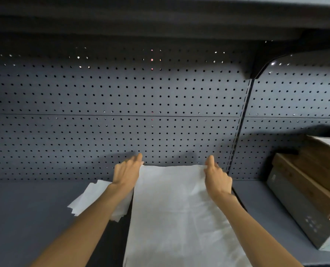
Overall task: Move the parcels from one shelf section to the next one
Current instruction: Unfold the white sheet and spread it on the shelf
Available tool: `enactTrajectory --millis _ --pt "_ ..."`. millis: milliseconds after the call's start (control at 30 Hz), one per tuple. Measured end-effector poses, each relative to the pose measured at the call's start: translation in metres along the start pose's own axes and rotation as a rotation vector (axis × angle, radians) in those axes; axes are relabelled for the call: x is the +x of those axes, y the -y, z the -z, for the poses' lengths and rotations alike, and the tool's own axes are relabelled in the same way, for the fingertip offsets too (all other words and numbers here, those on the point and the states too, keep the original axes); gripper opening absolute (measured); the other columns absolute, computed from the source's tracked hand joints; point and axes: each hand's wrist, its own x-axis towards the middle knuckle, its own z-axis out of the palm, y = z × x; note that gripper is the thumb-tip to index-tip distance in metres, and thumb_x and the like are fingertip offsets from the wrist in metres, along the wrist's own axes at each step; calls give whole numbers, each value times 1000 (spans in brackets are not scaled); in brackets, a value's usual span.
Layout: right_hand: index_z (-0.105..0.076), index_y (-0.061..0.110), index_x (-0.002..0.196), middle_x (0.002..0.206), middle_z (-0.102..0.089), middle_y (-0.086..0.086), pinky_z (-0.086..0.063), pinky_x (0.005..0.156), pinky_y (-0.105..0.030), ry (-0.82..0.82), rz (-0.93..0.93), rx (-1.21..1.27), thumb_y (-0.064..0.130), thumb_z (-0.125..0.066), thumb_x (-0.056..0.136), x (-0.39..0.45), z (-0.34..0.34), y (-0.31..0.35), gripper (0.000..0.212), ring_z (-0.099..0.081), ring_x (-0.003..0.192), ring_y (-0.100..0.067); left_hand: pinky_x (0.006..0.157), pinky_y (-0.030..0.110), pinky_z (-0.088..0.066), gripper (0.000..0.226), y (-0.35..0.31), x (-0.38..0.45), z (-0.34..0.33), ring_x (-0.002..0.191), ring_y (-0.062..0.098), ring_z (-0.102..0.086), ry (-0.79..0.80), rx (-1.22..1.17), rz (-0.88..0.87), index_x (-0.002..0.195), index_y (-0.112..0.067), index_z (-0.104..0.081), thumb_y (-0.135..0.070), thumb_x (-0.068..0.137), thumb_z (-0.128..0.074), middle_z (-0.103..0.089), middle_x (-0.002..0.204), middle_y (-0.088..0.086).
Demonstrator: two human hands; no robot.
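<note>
Parcel (175, 212), flat white, lay just left of upright (241, 122), long axis running front-to-back; left hand (126, 173) & right hand (217, 179) pinched its far corners, fingers curled on edge.

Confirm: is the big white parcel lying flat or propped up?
Cannot tell: both hands grip the white parcel's far corners, hiding any lift.

Two hands: left hand (127, 171) at 9 o'clock of the large white poly mailer (176, 214), right hand (217, 179) at 3 o'clock. White poly mailers: two, the smaller one (89, 199) at 9 o'clock. Boxes at 3 o'clock: two brown cardboard boxes (322, 162), one dark grey box (297, 211).
</note>
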Motion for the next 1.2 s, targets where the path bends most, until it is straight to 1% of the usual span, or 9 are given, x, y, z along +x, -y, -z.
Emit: enactTrajectory --millis 100,200,333,433,467,533,700,900,1200 --pt "-37 16 123 111 -62 -4 -43 62 -35 -5 20 46 14 -46 102 3 -9 5 23 -58 88 -29 36 16 -24 37 5 5 -7 34 21 -53 -45 42 -59 81 -6 -65 -17 64 -97 -58 57 4" --pt "-45 16 135 124 -56 -6 -47 87 -41 -82 125 12 24 -52 100 -2 -18 11 37 -55 113 -31 35 19 -24 44 -6 4 -5 49 21 -58 -138 35 -104 112 -13 -69 -13 73 -90 -60 76 7" --pt "-47 12 141 138 -52 -8 -41 104 -40 -24 312 53 28 -44 101 -16 -34 27 43 -49 130 -31 52 33 -51 62 -53 -11 2 71 25 -65 -114 -80 -229 118 -14 -72 2 59 -84 -64 88 5" --pt "-25 10 156 164 -23 -6 -18 121 -34 287 412 54 36 -13 97 -31 -45 38 65 -17 153 -26 92 44 -53 53 -85 -37 -7 119 37 -63 172 -191 -258 137 -8 -59 -16 86 -70 -62 127 14" --pt "-14 13 159 168 -10 -3 -9 124 -33 369 403 29 35 -15 102 -36 -50 38 62 -5 156 -23 110 47 -41 55 -89 -44 -10 142 39 -43 378 -206 -222 152 -8 -41 -25 101 -53 -46 152 15" --pt "-2 18 161 169 3 1 2 125 -35 465 308 20 36 -18 107 -47 -56 34 58 8 156 -21 126 48 -12 63 -86 -56 -12 159 34 -2 713 -241 -120 164 -16 -7 -43 110 -25 -4 173 5" --pt "1 23 161 168 8 3 10 124 -38 437 139 -29 48 -12 105 -57 -50 28 62 13 155 -19 127 49 7 75 -68 -60 -13 157 30 18 781 -226 -51 162 -33 9 -69 101 -13 18 171 -4" --pt "8 23 160 167 16 -2 10 122 -35 468 60 19 52 -10 104 -69 -41 22 65 19 153 -19 126 52 12 72 -70 -62 -12 155 38 23 773 -201 -40 161 -41 11 -71 99 -11 21 170 -4" --pt "7 10 159 167 14 -6 9 125 -35 423 195 -65 54 -5 102 -78 -20 15 73 18 154 -22 126 48 12 65 -89 -46 9 156 32 24 652 -130 -129 162 -33 11 -57 106 -14 22 170 -1"
